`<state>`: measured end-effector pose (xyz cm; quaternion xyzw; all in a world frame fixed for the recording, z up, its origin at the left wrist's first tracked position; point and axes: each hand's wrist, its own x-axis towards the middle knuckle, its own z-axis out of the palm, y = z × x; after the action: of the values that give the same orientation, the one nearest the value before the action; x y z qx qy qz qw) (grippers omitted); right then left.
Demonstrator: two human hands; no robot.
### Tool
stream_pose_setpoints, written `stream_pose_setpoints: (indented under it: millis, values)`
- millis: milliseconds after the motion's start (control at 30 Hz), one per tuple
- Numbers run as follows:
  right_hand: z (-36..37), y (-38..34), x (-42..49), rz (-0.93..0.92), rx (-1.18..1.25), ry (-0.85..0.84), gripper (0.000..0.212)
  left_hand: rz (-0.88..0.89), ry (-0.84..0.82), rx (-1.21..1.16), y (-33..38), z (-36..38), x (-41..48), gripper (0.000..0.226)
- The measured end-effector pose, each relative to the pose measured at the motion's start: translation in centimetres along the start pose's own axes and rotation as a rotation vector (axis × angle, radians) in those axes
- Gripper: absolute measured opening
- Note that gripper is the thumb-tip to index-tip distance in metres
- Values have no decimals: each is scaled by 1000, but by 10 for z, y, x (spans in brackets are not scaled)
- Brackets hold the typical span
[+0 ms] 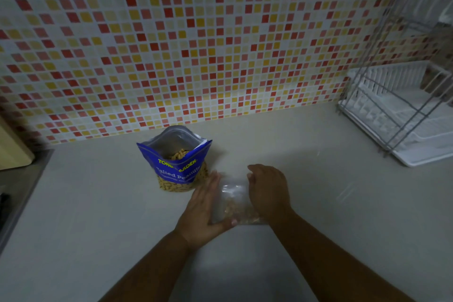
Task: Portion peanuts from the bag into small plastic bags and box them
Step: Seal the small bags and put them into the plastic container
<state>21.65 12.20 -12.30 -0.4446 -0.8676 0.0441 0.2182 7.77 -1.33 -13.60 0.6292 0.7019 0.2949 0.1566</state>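
Small clear plastic bag [232, 201] of peanuts, low on pale bench [331, 216], just in front of open blue foil peanut bag [180, 170]. Held by left hand [199, 214], fingers straight, thumb hooked round near corner; gripped by right hand [267, 191], fingers curled over right edge.

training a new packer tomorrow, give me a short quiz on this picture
1. True or false: the blue peanut bag stands open on the counter.
2. What is held between the left hand and the right hand? A) a spoon B) a small clear bag C) a box lid
3. Fill in: the white dish rack stands at the person's ___ side of the counter.

Key: 1 true; 2 B; 3 right
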Motion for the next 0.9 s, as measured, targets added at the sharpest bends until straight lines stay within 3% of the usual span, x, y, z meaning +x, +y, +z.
stream_pose_setpoints:
  millis: [167,267,433,633,733,800,900]
  values:
    - [3,-4,-28,33,-83,-352,74,70,-214,379,17,3,13,88]
    - [6,-4,-32,49,-179,-384,61,15,-344,493,17,10,16,69]
    - [7,-3,-22,48,-161,-396,55,29,-239,580,15,20,25,57]
    - [18,8,19,-12,-177,-418,52,-14,-195,616,15,21,53,55]
    - [21,11,38,-94,-140,-468,69,-101,-144,576,11,18,70,64]
    - [22,13,51,-123,-117,-485,83,-69,-166,580,8,17,81,74]
    - [27,13,62,-119,-150,-459,70,-93,-169,590,4,16,91,69]
